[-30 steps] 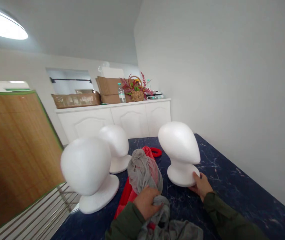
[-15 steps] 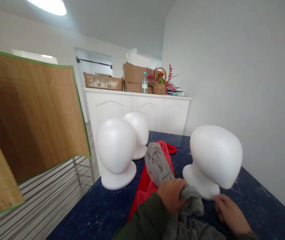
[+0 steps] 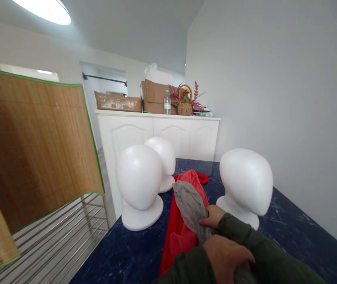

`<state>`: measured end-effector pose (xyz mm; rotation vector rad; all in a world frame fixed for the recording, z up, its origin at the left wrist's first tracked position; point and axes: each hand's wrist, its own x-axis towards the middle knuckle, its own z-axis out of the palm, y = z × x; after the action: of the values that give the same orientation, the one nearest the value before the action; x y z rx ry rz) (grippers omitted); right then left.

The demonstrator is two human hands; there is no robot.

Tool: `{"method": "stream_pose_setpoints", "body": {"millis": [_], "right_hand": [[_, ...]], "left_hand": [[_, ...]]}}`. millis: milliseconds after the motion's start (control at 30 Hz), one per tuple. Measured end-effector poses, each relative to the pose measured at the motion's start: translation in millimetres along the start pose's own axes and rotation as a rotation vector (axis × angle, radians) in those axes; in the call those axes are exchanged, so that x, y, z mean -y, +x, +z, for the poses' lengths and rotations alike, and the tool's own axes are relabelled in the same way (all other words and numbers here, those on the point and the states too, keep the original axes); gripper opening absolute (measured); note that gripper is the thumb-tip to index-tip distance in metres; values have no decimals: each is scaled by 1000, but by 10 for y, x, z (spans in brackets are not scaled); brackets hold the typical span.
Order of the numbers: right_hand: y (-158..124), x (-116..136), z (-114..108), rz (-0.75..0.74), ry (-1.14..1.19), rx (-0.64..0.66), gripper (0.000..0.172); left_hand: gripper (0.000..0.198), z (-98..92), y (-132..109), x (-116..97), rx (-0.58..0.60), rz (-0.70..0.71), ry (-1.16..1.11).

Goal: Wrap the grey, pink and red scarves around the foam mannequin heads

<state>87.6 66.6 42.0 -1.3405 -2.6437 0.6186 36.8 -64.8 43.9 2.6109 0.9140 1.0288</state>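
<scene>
A twisted grey cloth lies over a red cloth on a dark blue marbled table. My left hand is closed around the near end of the grey cloth at the bottom of the view. My right hand grips the same cloth a little farther along, its green sleeve crossing in from the right. Three white foam heads stand around the cloths: one at the left front, one behind it, and one at the right, close to my right arm.
A red ring lies behind the cloths. A bamboo mat hangs over a metal rack at the left. Behind, a white cabinet carries cardboard boxes, a water bottle and a flower basket.
My right hand left the base of the right foam head and took hold of the grey cloth. My left hand kept its grip. The view swung left and nearer.
</scene>
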Motion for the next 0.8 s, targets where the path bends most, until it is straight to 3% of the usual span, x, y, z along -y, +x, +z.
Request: {"method": "stream_pose_setpoints", "body": {"millis": [100, 267, 333, 433, 533, 633, 800], "right_hand": [[32, 32, -113, -81, 166, -30, 28], [-231, 163, -428, -81, 1219, -67, 39], [-348, 199, -516, -49, 1436, -71, 40], [-466, 159, -576, -96, 1396, -175, 38], [-549, 61, -600, -183, 1041, -312, 33], [-661, 32, -672, -259, 876, -358, 28], [-881, 145, -964, -373, 1212, -202, 22]], "left_hand": [[50, -28, -2, 90, -172, -32, 36], [43, -166, 12, 129, -414, -208, 89], [37, -223, 12, 145, -479, -295, 83], [31, -292, 8, 238, -642, -469, 79], [22, -319, 0, 426, -757, -629, 174], [47, -293, -33, 652, -723, -655, 350], [76, -277, -46, 849, -609, -619, 394]]}}
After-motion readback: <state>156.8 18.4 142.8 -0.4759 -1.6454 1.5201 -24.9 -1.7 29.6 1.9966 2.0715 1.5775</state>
